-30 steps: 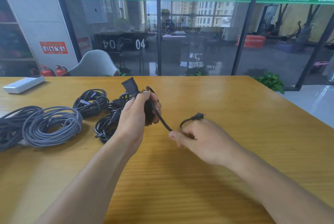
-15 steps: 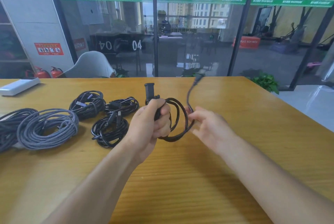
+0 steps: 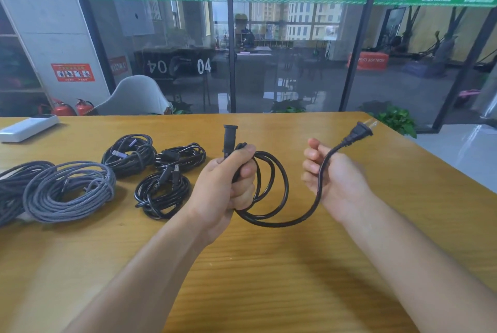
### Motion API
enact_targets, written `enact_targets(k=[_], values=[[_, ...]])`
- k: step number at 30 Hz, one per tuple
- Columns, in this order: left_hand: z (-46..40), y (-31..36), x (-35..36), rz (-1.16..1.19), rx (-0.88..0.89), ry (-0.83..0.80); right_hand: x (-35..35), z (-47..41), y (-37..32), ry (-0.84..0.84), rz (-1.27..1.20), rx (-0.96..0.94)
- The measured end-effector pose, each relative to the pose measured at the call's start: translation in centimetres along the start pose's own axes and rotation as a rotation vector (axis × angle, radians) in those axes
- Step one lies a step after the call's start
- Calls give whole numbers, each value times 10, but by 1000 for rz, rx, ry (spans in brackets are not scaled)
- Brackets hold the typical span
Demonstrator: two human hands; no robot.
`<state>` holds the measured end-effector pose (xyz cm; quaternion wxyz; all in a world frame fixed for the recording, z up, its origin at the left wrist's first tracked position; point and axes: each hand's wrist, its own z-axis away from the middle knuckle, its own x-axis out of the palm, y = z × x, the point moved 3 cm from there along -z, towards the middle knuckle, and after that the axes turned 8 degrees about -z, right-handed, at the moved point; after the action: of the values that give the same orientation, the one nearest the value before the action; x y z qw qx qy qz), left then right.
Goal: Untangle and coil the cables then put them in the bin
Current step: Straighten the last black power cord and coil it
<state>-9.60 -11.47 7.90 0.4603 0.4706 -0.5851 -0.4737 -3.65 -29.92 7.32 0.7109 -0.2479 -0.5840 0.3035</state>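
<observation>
My left hand (image 3: 231, 182) grips a black power cable (image 3: 279, 190) wound into loops, its socket end (image 3: 230, 139) sticking up above my fist. The cable's free end runs right through my right hand (image 3: 336, 179), whose curled fingers hold it just below the two-pin plug (image 3: 359, 132). Both hands are raised over the wooden table (image 3: 295, 265). To the left lie a grey braided coil (image 3: 70, 190), a dark coil at the frame edge (image 3: 10, 187) and three black cable bundles (image 3: 161, 190). No bin is in view.
A white flat device (image 3: 27, 126) lies at the table's far left. A white chair (image 3: 134, 98) stands behind the table, with glass partitions beyond. The table's right edge runs diagonally near a potted plant (image 3: 395, 120).
My right hand has pulled away to the right, drawing the plug end out from the coil. The loops in my left hand hang lower and wider.
</observation>
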Motion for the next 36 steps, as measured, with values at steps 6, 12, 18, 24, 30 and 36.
enact_targets(k=[6, 12, 18, 24, 30, 36], values=[[-3, -4, -1, -12, -19, 35, 4, 7, 3, -107, 18, 89], [-3, -7, 1, -15, -29, 26, -3, -2, 6, -40, 123, 0], [-2, -3, -3, 1, -24, 30, 5, 8, 9, -175, 365, -176], [6, -2, 18, -4, -36, -82, 22, 30, 35, -241, 496, -493], [10, -7, 36, -12, -133, -195, 21, 20, 38, -332, 527, -382], [7, -10, 35, -88, -123, -95, 30, 26, 36, -308, 516, -500]])
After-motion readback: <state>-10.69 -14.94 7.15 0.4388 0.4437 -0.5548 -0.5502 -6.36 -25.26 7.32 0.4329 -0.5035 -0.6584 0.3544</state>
